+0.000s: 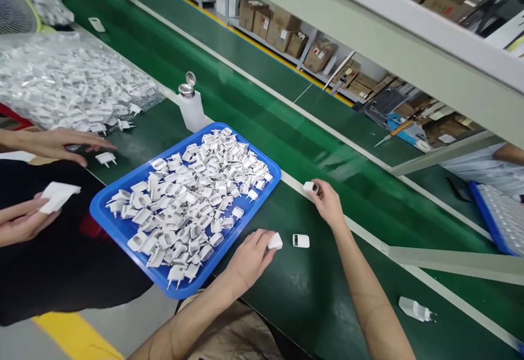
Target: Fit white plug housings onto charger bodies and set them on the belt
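Note:
My left hand [249,259] is closed around a small white plug housing [275,241], low over the dark green table beside the tray. Further right, my right hand [328,203] pinches another white charger housing [309,187] by its end, near the pale rail of the conveyor. Between the two hands a third white housing [301,240] lies on the table, its dark open end facing left. To the left of my hands is a blue tray [96,207] heaped with white two-pin plug shells [180,202].
A white dispenser bottle [191,110] with a raised metal lid stands behind the tray. A finished-looking plug [415,309] lies at lower right. At left, a co-worker's hand [27,221] holds a white piece beside a bag of plug parts [69,82]. The green conveyor [241,103] runs behind.

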`<state>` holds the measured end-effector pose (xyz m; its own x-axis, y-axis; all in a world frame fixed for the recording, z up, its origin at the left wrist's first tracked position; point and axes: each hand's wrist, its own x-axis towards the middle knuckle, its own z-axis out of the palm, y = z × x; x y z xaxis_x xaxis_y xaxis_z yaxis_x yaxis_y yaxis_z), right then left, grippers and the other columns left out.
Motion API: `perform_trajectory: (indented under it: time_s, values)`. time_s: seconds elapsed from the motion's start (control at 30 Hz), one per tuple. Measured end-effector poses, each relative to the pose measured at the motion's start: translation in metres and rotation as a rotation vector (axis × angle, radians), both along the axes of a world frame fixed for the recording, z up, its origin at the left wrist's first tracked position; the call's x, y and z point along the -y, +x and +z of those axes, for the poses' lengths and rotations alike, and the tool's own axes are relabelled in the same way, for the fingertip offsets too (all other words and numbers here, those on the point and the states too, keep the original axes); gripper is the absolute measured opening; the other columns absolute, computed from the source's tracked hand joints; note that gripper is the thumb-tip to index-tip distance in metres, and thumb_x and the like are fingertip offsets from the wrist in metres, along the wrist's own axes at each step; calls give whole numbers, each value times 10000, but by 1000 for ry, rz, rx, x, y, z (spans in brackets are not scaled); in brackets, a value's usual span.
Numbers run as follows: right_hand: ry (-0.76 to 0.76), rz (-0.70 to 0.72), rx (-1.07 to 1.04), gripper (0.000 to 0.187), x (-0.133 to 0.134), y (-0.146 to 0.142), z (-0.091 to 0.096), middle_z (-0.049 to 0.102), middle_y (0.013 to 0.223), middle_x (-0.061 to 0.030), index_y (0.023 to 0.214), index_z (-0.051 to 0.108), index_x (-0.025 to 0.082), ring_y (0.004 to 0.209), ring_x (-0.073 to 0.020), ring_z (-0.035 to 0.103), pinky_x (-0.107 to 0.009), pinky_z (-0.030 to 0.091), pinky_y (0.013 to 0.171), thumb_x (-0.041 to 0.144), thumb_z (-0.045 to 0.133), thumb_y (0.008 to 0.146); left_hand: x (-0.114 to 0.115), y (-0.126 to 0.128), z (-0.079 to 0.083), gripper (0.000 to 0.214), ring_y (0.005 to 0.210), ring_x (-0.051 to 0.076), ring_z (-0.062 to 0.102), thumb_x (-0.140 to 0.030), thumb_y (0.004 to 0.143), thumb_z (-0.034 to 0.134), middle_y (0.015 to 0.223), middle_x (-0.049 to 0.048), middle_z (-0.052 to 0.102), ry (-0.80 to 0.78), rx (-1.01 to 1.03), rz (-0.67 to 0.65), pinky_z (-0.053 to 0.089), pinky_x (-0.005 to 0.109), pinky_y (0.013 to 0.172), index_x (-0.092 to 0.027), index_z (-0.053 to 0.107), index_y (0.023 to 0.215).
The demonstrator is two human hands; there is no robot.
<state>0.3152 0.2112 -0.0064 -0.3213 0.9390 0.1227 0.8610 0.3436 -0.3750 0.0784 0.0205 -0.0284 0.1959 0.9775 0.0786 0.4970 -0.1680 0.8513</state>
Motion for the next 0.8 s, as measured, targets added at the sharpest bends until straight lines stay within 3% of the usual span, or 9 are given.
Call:
perform_trajectory:
  time_s: [0.13,0.27,0.37,0.47,0.53,0.7,0.8]
  values:
    - [-21,135,14,385,65,11,-3,682,1052,-93,1269,610,226,938,-240,657,-380,562,826,478,480,1009,3,-2,-5,411,1051,171,683,-306,1026,471,1224,64,607,-189,431,49,614,342,932,-277,438,1434]
    - [19,103,-19,488,111,18,2,607,1241,-119,1454,468,261,1024,-246,648,-408,580,856,473,477,1014,10,4,-16,393,1092,170,658,-347,1026,464,1263,82,539,-192,485,99,615,346,952,-277,482,1412]
    - [103,74,-24,517,138,14,4,573,1233,-137,1463,462,256,1020,-259,630,-427,582,870,466,526,995,14,13,-23,321,1160,177,635,-344,1027,463,1277,93,524,-117,482,116,583,368,1027,-251,497,1333]
    - [173,150,110,413,158,2,-4,601,1178,-137,1369,564,268,973,-266,624,-415,589,813,423,557,986,12,24,-27,302,1200,198,624,-295,1028,447,1302,118,531,-39,359,137,560,414,1061,-229,444,1322]
    - [202,127,131,314,169,-5,-13,620,1140,-128,1293,605,263,933,-249,636,-379,589,758,361,523,1007,9,30,-29,315,1235,222,610,-246,1022,439,1314,134,547,58,221,111,543,463,1078,-215,417,1335]
    - [79,-98,-264,287,192,-6,-31,638,1122,-116,1229,523,224,897,-223,680,-352,605,726,399,544,1002,8,34,-31,299,1316,268,564,-113,966,459,1177,96,657,288,-114,53,389,612,1190,-201,471,1252]
    - [14,-194,-326,343,203,5,-38,646,1215,-144,1276,488,224,1108,-301,654,-506,575,912,437,511,1008,10,29,-31,302,1266,265,600,-98,897,537,1131,86,672,255,-183,74,418,582,1176,-206,510,1178]
